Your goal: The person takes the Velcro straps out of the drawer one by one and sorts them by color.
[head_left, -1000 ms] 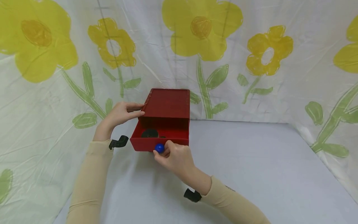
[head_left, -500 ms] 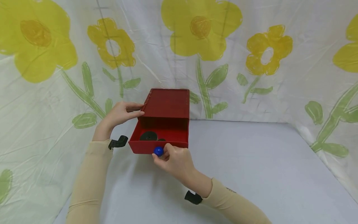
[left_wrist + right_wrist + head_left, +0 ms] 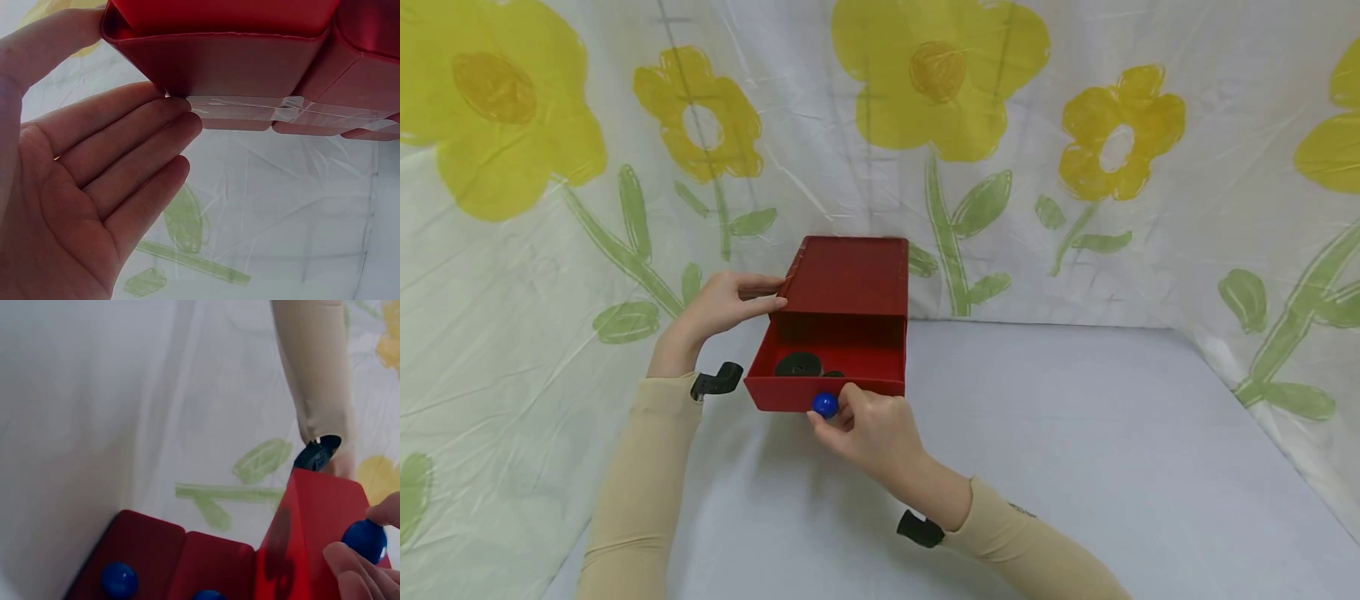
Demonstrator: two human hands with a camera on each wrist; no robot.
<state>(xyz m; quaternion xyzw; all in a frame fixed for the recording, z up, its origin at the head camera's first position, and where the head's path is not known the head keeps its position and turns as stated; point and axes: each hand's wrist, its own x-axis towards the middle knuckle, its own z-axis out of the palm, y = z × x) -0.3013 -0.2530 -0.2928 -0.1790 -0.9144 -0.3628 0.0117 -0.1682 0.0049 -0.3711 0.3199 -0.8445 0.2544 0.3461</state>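
Observation:
A red drawer cabinet (image 3: 850,275) stands at the back, its top drawer (image 3: 781,395) pulled out. Thumb and fingers of my right hand (image 3: 880,429) pinch the blue knob (image 3: 824,406) on the drawer's front; the right wrist view shows this knob (image 3: 365,541) between the fingertips. Inside the drawer lie a dark round disc (image 3: 798,364) and a smaller dark piece (image 3: 833,374), partly hidden by the front wall. My left hand (image 3: 718,304) touches the cabinet's left side near the top edge. In the left wrist view its fingers (image 3: 140,134) are fairly straight, fingertips against the red wall.
Lower drawers with blue knobs (image 3: 119,579) show below in the right wrist view. Clear tape (image 3: 244,107) runs along the cabinet's side. A white curtain with yellow flowers (image 3: 938,73) hangs behind the pale table (image 3: 1075,467).
The drawer has slid a little farther out toward me, along with my right hand on the knob. Over the last half second it barely moves. My left hand stays in place.

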